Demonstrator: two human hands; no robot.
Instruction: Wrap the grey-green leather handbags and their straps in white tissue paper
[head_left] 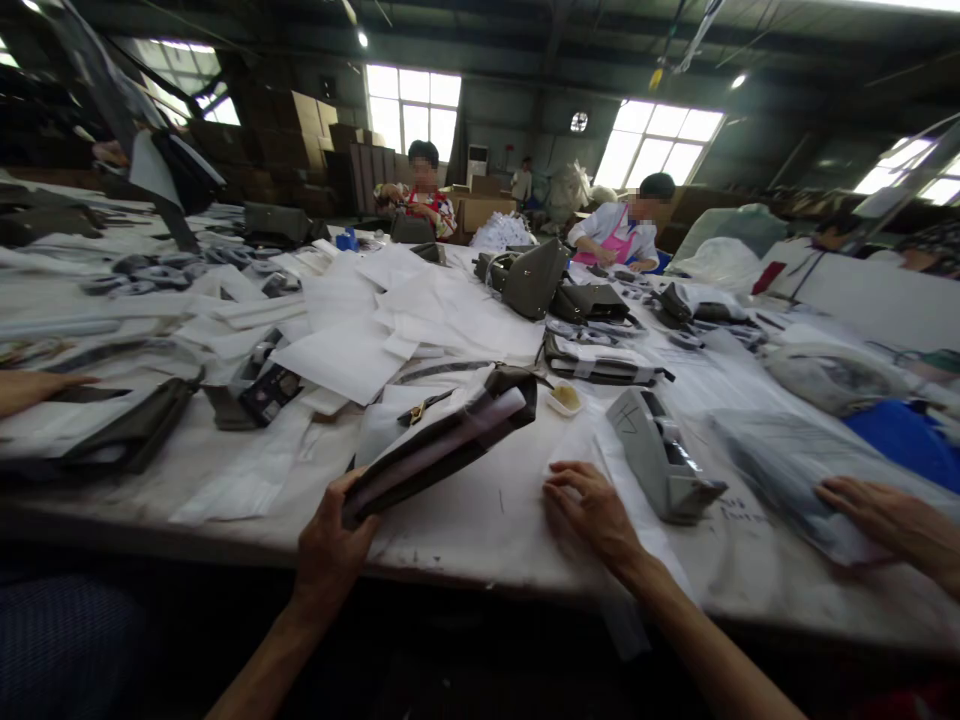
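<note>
Handbag (450, 456), dark with a gold-coloured clasp (417, 411), tilts above the white tabletop (480, 525), its near end pinched in the left hand (335, 530) on my feed. The right hand (589, 505), loosely curled, is left of a grey tape dispenser (654, 460); I can't tell whether it pinches the plastic film (583, 440).
</note>
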